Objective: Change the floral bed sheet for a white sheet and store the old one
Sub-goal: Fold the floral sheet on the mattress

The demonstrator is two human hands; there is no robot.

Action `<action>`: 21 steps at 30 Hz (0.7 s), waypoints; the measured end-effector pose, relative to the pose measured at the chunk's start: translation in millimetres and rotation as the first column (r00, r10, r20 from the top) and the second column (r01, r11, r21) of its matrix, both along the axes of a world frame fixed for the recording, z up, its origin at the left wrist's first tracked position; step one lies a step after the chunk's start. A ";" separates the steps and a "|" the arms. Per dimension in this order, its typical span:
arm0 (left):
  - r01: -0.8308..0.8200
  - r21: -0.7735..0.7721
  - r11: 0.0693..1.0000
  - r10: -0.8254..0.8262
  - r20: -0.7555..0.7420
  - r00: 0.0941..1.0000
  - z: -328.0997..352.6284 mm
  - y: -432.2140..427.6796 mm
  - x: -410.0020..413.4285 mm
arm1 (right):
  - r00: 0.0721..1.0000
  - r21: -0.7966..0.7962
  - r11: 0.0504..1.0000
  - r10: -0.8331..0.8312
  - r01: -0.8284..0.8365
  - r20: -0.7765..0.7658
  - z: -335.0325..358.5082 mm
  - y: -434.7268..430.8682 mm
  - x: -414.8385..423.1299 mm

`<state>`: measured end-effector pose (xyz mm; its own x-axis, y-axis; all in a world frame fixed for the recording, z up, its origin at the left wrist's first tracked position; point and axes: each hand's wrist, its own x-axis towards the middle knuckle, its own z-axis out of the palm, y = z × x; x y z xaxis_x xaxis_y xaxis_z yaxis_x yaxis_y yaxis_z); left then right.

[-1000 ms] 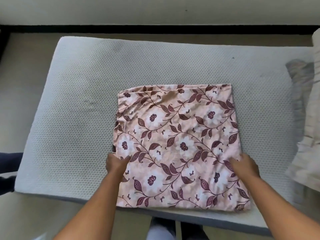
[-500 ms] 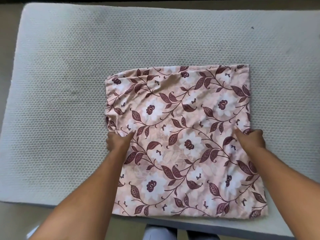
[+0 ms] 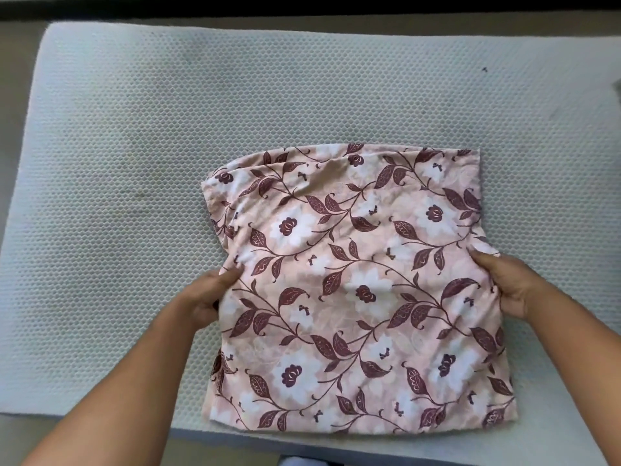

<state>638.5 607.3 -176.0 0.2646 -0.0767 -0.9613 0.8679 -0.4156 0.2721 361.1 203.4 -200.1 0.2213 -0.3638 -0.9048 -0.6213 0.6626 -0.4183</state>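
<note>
Pink floral sheet [image 3: 356, 290], folded square, lies on the bare grey mattress [image 3: 134, 163] at its near edge. My left hand [image 3: 208, 297] grips its left side; my right hand [image 3: 514, 284] grips its right side, the cloth between them.

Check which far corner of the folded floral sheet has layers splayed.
The far-left corner of the floral sheet: staggered layer edges fan out there, while the far-right corner lies square.
</note>
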 end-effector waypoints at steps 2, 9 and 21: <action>-0.023 -0.067 0.997 0.028 0.075 0.997 18.2 -6.1 16.4 | 0.993 -0.051 0.996 -0.062 0.067 0.096 19.0 -11.7 11.9; 0.016 -0.398 0.917 0.144 0.366 0.919 129.1 -30.1 82.4 | 0.910 -0.266 0.947 -0.058 0.181 0.412 133.5 -58.8 53.3; 0.177 -0.081 0.981 -0.137 0.356 0.924 107.6 89.0 -37.6 | 0.975 -0.277 0.959 0.003 0.061 0.224 128.5 49.0 -63.7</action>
